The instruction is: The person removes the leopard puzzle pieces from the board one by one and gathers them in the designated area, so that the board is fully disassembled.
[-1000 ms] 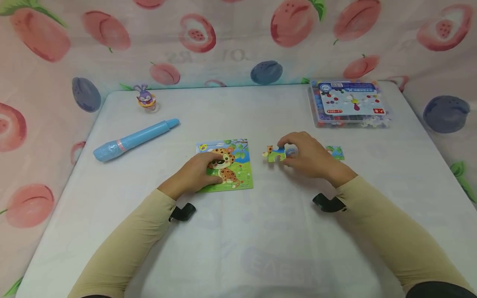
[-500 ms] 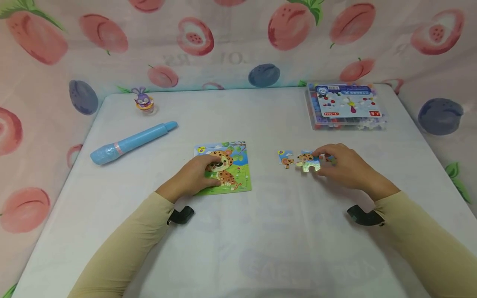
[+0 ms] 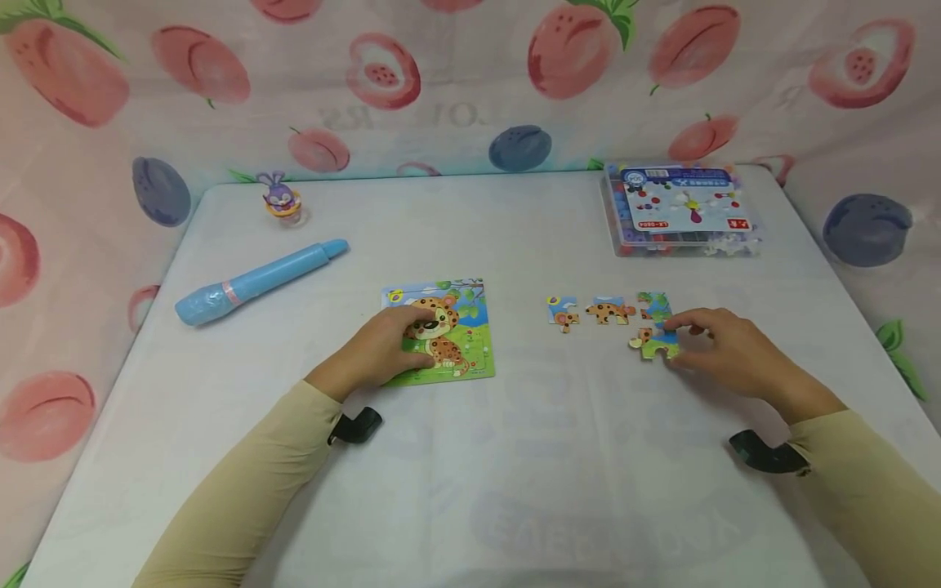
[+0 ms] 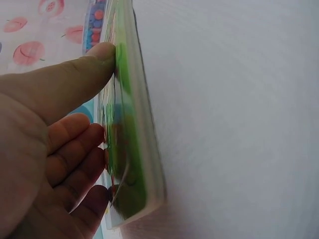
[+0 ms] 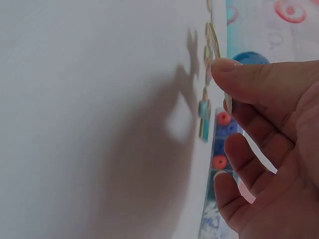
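A square leopard jigsaw puzzle (image 3: 470, 347) lies mid-table. My left hand (image 3: 371, 349) rests on its left part, and in the left wrist view the thumb and fingertips touch the face of the puzzle (image 4: 130, 149). Further right, my right hand (image 3: 742, 355) pinches a green and blue puzzle piece (image 3: 650, 349) between thumb and forefinger; the right wrist view shows this piece (image 5: 216, 46) edge-on, raised over its shadow. Three loose pieces lie in a row: a left one (image 3: 564, 313), a spotted one (image 3: 608, 310) and a leafy one (image 3: 654, 304), which the held piece overlaps.
A blue microphone-shaped stick (image 3: 260, 282) lies at the left. Behind it stands a small purple rabbit figure (image 3: 281, 200). A clear box of beads (image 3: 684, 204) sits at the back right. Fruit-print cloth (image 3: 456, 90) hangs behind the white table.
My right hand has moved right and toward me with the pinched piece, uncovering the loose pieces in the row. My left hand has stayed on the puzzle.
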Demonstrator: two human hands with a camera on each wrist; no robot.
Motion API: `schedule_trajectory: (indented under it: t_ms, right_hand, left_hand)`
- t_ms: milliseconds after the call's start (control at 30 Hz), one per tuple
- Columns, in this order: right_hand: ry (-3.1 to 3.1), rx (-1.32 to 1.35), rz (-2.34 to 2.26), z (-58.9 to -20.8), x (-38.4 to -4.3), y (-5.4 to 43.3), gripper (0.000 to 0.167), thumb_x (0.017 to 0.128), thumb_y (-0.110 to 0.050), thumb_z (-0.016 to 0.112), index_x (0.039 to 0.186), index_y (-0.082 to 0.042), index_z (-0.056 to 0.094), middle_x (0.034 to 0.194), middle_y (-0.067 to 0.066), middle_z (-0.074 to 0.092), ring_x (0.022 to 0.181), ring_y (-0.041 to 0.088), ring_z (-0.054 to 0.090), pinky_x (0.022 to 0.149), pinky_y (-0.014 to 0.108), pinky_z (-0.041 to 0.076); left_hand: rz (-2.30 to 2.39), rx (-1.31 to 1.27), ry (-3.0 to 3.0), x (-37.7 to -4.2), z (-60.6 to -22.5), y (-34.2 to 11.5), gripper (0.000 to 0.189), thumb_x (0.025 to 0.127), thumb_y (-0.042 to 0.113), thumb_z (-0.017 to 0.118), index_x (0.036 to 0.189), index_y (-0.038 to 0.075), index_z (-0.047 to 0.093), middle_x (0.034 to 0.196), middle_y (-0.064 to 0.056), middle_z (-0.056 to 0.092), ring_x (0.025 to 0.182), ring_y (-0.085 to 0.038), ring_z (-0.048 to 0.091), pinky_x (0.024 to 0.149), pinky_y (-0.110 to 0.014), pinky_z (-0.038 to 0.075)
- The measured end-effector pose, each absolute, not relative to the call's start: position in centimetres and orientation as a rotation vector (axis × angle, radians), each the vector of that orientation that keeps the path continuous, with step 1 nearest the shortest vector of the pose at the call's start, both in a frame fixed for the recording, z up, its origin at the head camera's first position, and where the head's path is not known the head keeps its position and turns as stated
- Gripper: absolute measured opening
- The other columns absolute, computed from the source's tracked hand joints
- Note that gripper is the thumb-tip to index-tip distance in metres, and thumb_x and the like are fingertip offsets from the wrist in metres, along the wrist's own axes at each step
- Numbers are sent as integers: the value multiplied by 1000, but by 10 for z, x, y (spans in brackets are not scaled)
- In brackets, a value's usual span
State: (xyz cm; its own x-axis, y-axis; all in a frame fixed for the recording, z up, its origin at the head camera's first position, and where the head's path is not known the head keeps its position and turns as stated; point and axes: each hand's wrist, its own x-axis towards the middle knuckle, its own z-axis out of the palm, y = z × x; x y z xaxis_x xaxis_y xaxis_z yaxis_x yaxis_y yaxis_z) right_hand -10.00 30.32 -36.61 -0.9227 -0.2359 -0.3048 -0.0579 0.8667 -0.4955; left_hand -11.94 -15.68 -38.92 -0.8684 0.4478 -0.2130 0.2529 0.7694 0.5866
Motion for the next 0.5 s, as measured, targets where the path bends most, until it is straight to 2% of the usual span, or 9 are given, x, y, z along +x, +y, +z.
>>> schedule_trajectory:
  t_ms: [500]
  right_hand:
    - [2666, -204, -683, -379, -99, 320, 44, 91, -18, 72, 131, -3, 61, 135, 29, 50, 120, 46, 45, 97, 69, 36]
  left_hand:
    - [809, 555, 2626, -119, -389, -157, 68, 87, 24, 81, 143, 0, 51, 145, -17, 50, 137, -35, 41, 114, -47, 34]
